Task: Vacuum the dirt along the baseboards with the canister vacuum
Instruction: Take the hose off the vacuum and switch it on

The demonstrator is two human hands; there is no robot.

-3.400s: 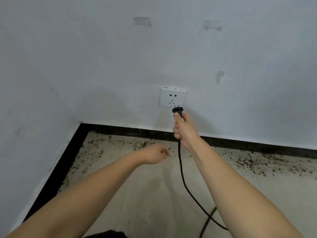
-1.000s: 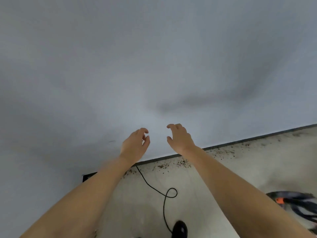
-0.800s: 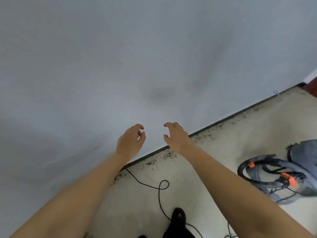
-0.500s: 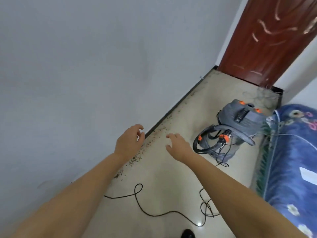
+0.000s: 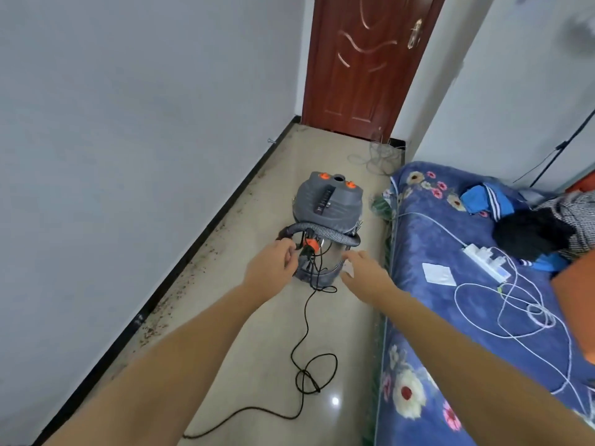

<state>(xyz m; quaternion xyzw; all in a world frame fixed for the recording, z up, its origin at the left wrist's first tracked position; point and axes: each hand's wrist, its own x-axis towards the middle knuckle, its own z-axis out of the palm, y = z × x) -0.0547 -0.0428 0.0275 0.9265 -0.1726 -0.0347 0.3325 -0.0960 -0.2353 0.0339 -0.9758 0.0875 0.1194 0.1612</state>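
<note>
The canister vacuum (image 5: 326, 220) stands upright on the floor (image 5: 257, 317) in the narrow strip between the wall and the bed (image 5: 450, 317), its grey hose (image 5: 318, 230) looped around the drum. The left hand (image 5: 270, 268) is at the hose's near end beside the orange clip; its fingers are curled there, but whether they actually grip the hose I cannot tell. The right hand (image 5: 367, 275) reaches toward the drum's side with fingers spread and holds nothing.

The black power cord (image 5: 306, 333) runs from the vacuum's base across the floor in 1 loose tangle. Dirt (image 5: 193, 272) lies scattered along the dark baseboard (image 5: 206, 230) on the left.

Likely risks: pulling the hose free could tip the tall drum or drag it into the bed; the knotted cord could snag underfoot or hold the canister back.
</note>
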